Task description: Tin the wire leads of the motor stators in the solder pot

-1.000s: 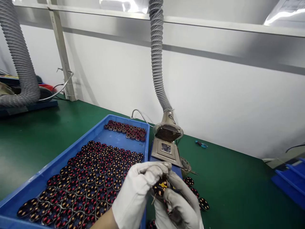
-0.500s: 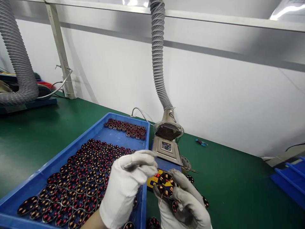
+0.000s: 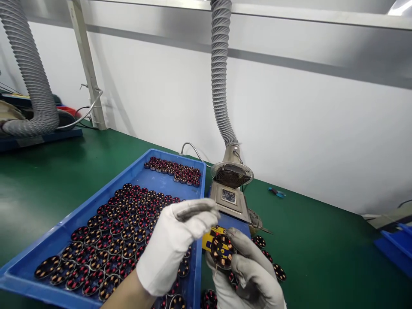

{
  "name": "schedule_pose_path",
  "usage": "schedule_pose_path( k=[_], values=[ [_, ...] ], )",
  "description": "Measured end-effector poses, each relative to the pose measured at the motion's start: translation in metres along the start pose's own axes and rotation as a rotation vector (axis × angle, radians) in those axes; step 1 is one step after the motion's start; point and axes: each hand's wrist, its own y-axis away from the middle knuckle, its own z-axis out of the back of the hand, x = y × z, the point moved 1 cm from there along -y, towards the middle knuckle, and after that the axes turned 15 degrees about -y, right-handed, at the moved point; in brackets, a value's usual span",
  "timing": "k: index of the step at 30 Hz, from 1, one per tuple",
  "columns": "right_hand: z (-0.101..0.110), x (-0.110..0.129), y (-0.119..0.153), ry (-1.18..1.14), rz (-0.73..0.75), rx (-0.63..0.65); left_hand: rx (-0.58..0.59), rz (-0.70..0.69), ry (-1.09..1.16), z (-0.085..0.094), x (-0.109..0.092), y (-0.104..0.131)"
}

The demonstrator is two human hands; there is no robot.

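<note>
My right hand point(image 3: 249, 268), in a grimy white glove, holds a small motor stator point(image 3: 222, 251) upright between thumb and fingers. Copper and black windings ring its face, and a thin wire end hangs from its lower edge. My left hand point(image 3: 180, 240), also gloved, is just left of the stator, its fingers pressed together towards the thumb. Whatever lies between those fingertips is too small to make out. Below the left hand a blue tray point(image 3: 106, 182) carries rows of similar stators point(image 3: 111, 246), with copper and red windings.
Beyond my hands stands a solder pot point(image 3: 229, 199) with a yellow control panel, under a fume hood point(image 3: 232, 174) on a grey duct point(image 3: 220, 77). More stators point(image 3: 279, 271) lie on the green table right of my hand. Small cutters point(image 3: 277, 192) lie farther back; blue bins point(image 3: 394, 244) stand far right.
The view has shifted slightly, so the bench appears farther right. My left fingers have flattened and drawn together near the stator. The right hand keeps its hold on the stator.
</note>
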Motion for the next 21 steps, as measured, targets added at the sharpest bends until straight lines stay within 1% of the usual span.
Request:
schedule_pose_path(
  k=[1, 2, 4, 5, 6, 8, 10, 13, 15, 16, 18, 20, 21],
  values=[
    [0.000, 0.000, 0.000, 0.013, 0.007, 0.004, 0.021, -0.006, 0.019, 0.002, 0.000, -0.001],
    [0.001, 0.000, 0.000, 0.022, 0.012, 0.012, 0.078, -0.005, 0.003, 0.003, -0.001, -0.001],
    [0.004, -0.001, 0.000, 0.010, 0.017, 0.034, 0.239, -0.008, -0.104, 0.000, -0.003, 0.000],
    [0.006, -0.002, 0.001, -0.001, 0.014, 0.051, 0.295, -0.021, -0.158, -0.002, -0.003, 0.001],
    [0.009, -0.003, 0.001, -0.006, 0.005, 0.069, 0.312, -0.035, -0.192, -0.005, -0.004, 0.002],
    [0.012, -0.004, 0.002, 0.000, -0.020, 0.104, 0.262, -0.033, -0.189, -0.010, -0.002, 0.003],
    [0.012, -0.004, 0.001, 0.030, -0.017, 0.112, 0.181, -0.025, -0.111, -0.010, 0.000, 0.002],
    [0.007, -0.001, -0.001, 0.039, 0.008, 0.055, 0.042, -0.091, 0.027, -0.002, 0.000, 0.000],
    [0.005, 0.000, -0.003, 0.013, -0.028, 0.021, -0.043, -0.127, 0.036, 0.008, -0.003, 0.001],
    [0.006, -0.001, -0.005, -0.013, -0.062, 0.017, -0.063, -0.139, -0.015, 0.013, -0.005, 0.003],
    [0.013, -0.003, -0.014, -0.068, -0.157, 0.026, -0.039, -0.162, -0.219, 0.023, -0.005, 0.008],
    [0.025, -0.009, -0.032, -0.114, -0.306, 0.093, 0.020, -0.207, -0.490, 0.034, 0.002, 0.017],
    [0.032, -0.013, -0.044, -0.120, -0.404, 0.144, 0.053, -0.250, -0.614, 0.040, 0.009, 0.022]
  ],
)
